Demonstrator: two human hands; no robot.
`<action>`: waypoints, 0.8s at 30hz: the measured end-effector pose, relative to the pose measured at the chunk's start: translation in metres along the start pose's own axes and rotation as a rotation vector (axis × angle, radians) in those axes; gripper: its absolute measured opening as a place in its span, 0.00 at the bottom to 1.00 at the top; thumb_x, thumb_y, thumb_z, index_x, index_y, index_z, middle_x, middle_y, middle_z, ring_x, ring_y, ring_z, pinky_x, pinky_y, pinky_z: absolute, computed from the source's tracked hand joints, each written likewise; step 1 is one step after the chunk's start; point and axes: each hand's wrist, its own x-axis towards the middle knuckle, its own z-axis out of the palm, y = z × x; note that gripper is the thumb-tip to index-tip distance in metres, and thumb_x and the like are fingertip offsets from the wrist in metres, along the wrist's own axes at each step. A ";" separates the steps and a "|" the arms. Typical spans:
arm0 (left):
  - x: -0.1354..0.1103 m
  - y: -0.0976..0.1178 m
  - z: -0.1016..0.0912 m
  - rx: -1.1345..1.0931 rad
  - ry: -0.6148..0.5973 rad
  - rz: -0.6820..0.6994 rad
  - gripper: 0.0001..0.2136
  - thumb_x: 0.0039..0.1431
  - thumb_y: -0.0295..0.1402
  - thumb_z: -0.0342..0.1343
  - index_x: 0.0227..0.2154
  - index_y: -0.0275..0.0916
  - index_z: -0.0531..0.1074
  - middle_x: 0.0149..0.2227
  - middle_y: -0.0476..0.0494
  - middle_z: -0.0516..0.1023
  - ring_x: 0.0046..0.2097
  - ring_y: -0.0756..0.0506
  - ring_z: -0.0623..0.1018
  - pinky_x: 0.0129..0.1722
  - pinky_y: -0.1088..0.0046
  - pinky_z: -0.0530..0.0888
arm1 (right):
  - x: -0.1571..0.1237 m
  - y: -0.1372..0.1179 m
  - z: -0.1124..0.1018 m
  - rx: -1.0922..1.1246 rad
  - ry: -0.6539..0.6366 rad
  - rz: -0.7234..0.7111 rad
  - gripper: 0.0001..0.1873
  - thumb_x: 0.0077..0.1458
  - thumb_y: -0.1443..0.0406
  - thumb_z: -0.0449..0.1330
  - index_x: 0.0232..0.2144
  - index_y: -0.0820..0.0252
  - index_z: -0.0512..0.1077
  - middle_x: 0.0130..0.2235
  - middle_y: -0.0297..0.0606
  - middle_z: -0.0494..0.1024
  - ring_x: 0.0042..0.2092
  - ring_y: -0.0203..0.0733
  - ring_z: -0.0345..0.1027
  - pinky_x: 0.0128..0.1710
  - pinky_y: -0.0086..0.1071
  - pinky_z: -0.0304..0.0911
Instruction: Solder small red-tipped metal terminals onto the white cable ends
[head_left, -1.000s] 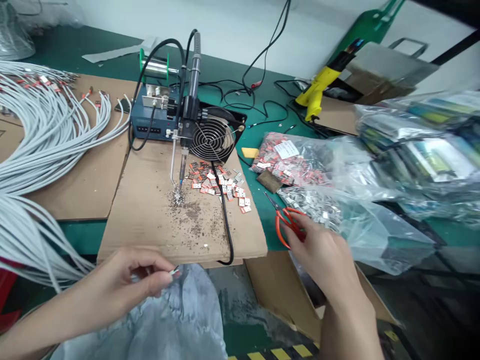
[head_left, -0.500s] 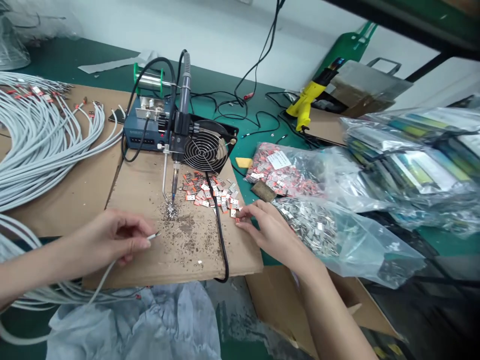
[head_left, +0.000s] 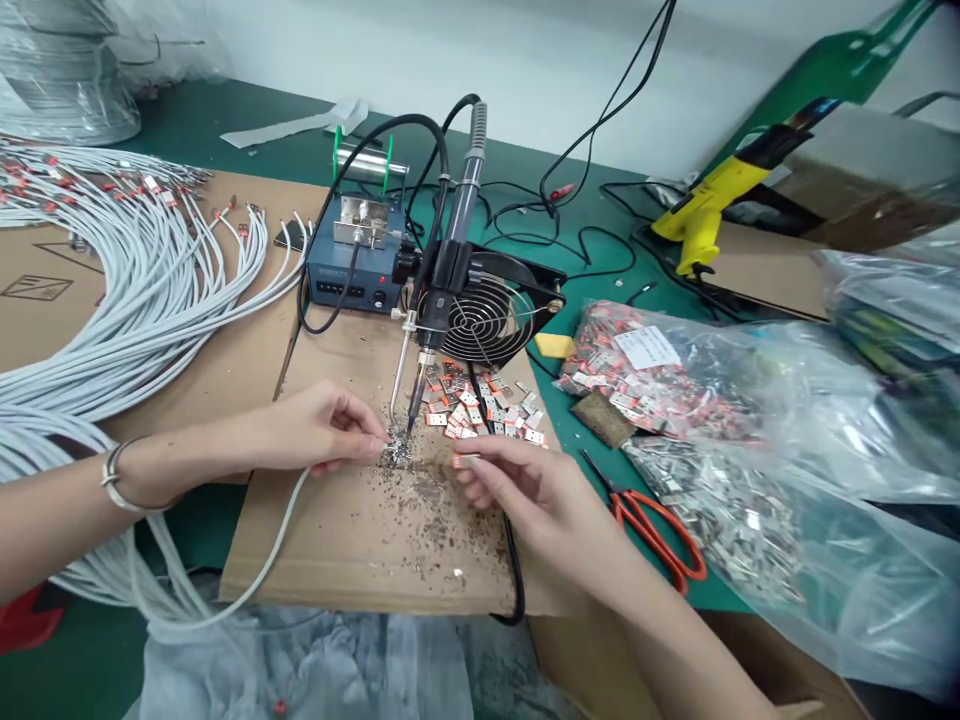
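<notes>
My left hand (head_left: pixel 334 428) is closed on a white cable (head_left: pixel 283 535), whose end is close to the tip of the soldering iron (head_left: pixel 415 395). The iron is clamped upright in a stand, with bits of solder (head_left: pixel 395 452) on the cardboard below. Between thumb and fingers of my right hand (head_left: pixel 529 485) is a small orange-and-silver USB connector (head_left: pixel 465 460). Beyond that hand lies a pile of similar connectors (head_left: pixel 465 405), crossed by a black cord.
A blue soldering station (head_left: pixel 345 275), a solder spool (head_left: pixel 365 165) and a fan (head_left: pixel 480 318) stand behind. Bundled white cables (head_left: pixel 135 300) lie left. On the right are orange-handled scissors (head_left: pixel 660 530), bags of connectors (head_left: pixel 652 385) and metal shells (head_left: pixel 720 520), and a yellow heat gun (head_left: pixel 712 205).
My left hand has brought the cable end over to the iron tip. My right hand has lifted a connector from the pile's edge and moved it left. The view has shifted.
</notes>
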 end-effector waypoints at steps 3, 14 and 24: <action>0.001 -0.001 0.000 -0.002 -0.002 -0.002 0.08 0.50 0.34 0.57 0.30 0.33 0.74 0.15 0.56 0.64 0.17 0.55 0.63 0.16 0.82 0.60 | 0.020 -0.005 0.018 0.283 -0.057 0.103 0.09 0.53 0.63 0.59 0.36 0.62 0.68 0.28 0.35 0.74 0.27 0.33 0.69 0.27 0.28 0.68; 0.002 0.002 0.004 -0.028 0.006 -0.009 0.08 0.51 0.35 0.55 0.26 0.34 0.73 0.13 0.58 0.61 0.16 0.55 0.60 0.15 0.82 0.56 | 0.033 -0.003 0.030 0.540 -0.074 0.230 0.12 0.45 0.60 0.67 0.29 0.62 0.70 0.24 0.34 0.78 0.23 0.30 0.70 0.24 0.24 0.68; 0.005 -0.001 0.008 -0.019 0.060 0.097 0.07 0.50 0.33 0.54 0.23 0.36 0.73 0.14 0.57 0.61 0.15 0.56 0.60 0.13 0.83 0.56 | 0.032 -0.006 0.029 0.539 -0.046 0.250 0.11 0.45 0.62 0.67 0.28 0.62 0.71 0.25 0.36 0.80 0.23 0.30 0.71 0.23 0.23 0.68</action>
